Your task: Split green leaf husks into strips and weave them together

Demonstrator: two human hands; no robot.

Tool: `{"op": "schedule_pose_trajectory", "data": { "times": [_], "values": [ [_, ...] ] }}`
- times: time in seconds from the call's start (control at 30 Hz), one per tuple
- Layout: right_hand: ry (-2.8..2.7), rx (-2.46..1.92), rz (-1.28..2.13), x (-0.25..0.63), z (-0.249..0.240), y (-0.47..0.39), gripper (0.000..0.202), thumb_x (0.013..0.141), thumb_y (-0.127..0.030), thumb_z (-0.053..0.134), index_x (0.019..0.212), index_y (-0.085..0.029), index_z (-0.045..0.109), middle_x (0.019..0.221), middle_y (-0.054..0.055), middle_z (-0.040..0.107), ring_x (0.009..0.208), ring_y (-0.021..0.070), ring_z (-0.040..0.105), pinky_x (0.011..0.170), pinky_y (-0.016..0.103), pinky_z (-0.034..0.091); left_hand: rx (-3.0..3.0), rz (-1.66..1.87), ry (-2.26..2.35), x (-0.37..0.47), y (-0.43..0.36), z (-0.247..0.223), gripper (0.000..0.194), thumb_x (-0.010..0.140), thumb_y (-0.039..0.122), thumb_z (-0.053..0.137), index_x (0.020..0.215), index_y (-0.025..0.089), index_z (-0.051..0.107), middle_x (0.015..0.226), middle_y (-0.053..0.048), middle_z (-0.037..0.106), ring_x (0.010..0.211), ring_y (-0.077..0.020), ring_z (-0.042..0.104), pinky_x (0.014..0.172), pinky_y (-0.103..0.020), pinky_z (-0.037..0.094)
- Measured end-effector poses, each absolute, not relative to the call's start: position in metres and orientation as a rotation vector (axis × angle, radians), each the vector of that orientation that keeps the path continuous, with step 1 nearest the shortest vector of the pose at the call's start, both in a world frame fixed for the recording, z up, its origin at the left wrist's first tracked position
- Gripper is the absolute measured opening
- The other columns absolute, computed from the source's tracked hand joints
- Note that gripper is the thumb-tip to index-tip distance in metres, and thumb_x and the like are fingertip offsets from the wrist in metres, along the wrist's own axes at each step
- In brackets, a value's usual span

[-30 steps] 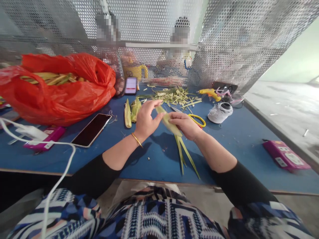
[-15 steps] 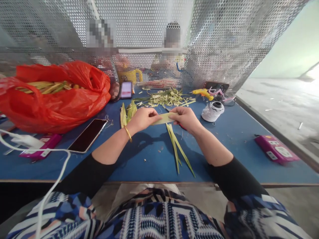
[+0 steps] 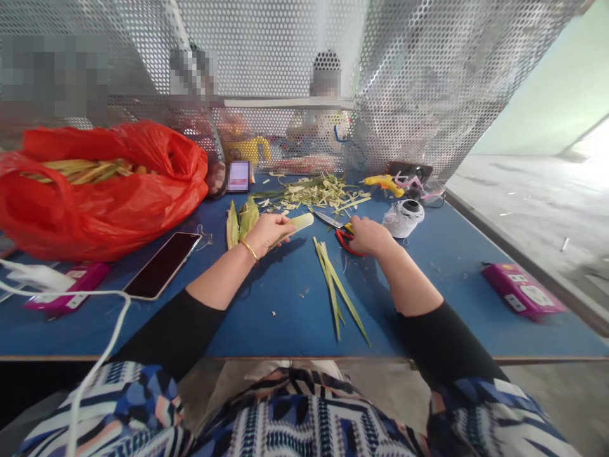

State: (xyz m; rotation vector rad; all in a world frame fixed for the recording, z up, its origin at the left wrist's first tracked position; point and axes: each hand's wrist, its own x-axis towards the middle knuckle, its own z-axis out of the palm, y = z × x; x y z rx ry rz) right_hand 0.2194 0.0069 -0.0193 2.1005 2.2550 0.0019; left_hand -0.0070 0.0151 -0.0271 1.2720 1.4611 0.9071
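In the head view, my left hand (image 3: 269, 233) pinches a flat, pale green strip of leaf (image 3: 302, 221), its rounded end pointing right. My right hand (image 3: 371, 236) is closed at the yellow handle of a pair of scissors (image 3: 343, 238). The scissors lie on the blue table, one handle red, with blades pointing up and left; the fingertips are partly hidden. Between my hands, a few narrow green leaf strips (image 3: 330, 279) lie crossed. Folded, husk-like leaves (image 3: 248, 216) rest just behind my left hand.
Leaf scraps (image 3: 314, 192) are heaped at the back, before a perforated metal screen (image 3: 271, 57). A red plastic bag (image 3: 157, 209) of leaves and a phone (image 3: 164, 263) are left. A white thread spool (image 3: 402, 219), yellow glue gun (image 3: 384, 185) and purple pack (image 3: 522, 291) are right.
My right hand has let go of the leaf strip and moved right onto the scissors' handles. The left hand keeps the strip, now tilted and slightly farther left.
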Motion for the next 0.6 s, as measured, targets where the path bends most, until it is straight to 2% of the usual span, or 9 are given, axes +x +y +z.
{"op": "schedule_pose_trajectory", "data": {
  "times": [0.13, 0.3, 0.37, 0.5, 0.6],
  "values": [
    [2.266, 2.061, 0.008, 0.22, -0.023, 0.009, 0.044, 0.08, -0.014, 0.053, 0.122, -0.003, 0.056, 0.112, 0.026, 0.067, 0.104, 0.0358, 0.065, 0.083, 0.039, 0.049, 1.237, 0.921, 1.403, -0.009, 0.012, -0.025, 0.016, 0.077, 0.012, 0.068, 0.064, 0.015, 0.058, 0.056, 0.003, 0.061, 0.042, -0.0055, 0.05, 0.038, -0.016, 0.03],
    [2.431, 2.064, -0.103, 0.221, -0.025, 0.016, 0.054, 0.076, -0.014, 0.055, 0.13, -0.014, 0.056, 0.108, 0.015, 0.072, 0.101, 0.0301, 0.066, 0.079, 0.033, 0.049, 1.137, 0.986, 1.346, -0.015, 0.014, -0.02, 0.014, 0.076, 0.012, 0.069, 0.067, 0.015, 0.059, 0.057, 0.002, 0.061, 0.04, -0.0052, 0.048, 0.037, -0.017, 0.028],
    [2.584, 2.179, -0.429, 0.219, -0.028, 0.019, 0.056, 0.072, -0.013, 0.059, 0.128, -0.016, 0.059, 0.1, 0.01, 0.073, 0.091, 0.0253, 0.067, 0.075, 0.03, 0.05, 1.093, 1.036, 1.339, -0.02, 0.016, -0.018, 0.014, 0.075, 0.012, 0.069, 0.066, 0.015, 0.059, 0.056, 0.002, 0.061, 0.04, -0.005, 0.047, 0.038, -0.017, 0.029],
    [2.623, 2.226, -1.654, 0.21, -0.031, 0.018, 0.046, 0.068, -0.026, 0.073, 0.112, -0.015, 0.066, 0.072, 0.0, 0.065, 0.061, 0.0136, 0.057, 0.062, 0.028, 0.051, 1.018, 1.148, 1.29, -0.028, 0.02, -0.016, 0.014, 0.07, 0.016, 0.074, 0.067, 0.016, 0.06, 0.056, 0.003, 0.061, 0.041, -0.0049, 0.047, 0.039, -0.017, 0.029],
    [2.518, 1.966, -2.209, 0.206, -0.028, 0.011, 0.047, 0.061, -0.037, 0.081, 0.102, -0.018, 0.067, 0.07, -0.003, 0.059, 0.059, 0.0099, 0.054, 0.064, 0.027, 0.053, 0.984, 1.219, 1.275, -0.032, 0.024, -0.016, 0.014, 0.069, 0.018, 0.075, 0.068, 0.016, 0.061, 0.057, 0.003, 0.062, 0.043, -0.0053, 0.048, 0.04, -0.017, 0.029]
  ]
}}
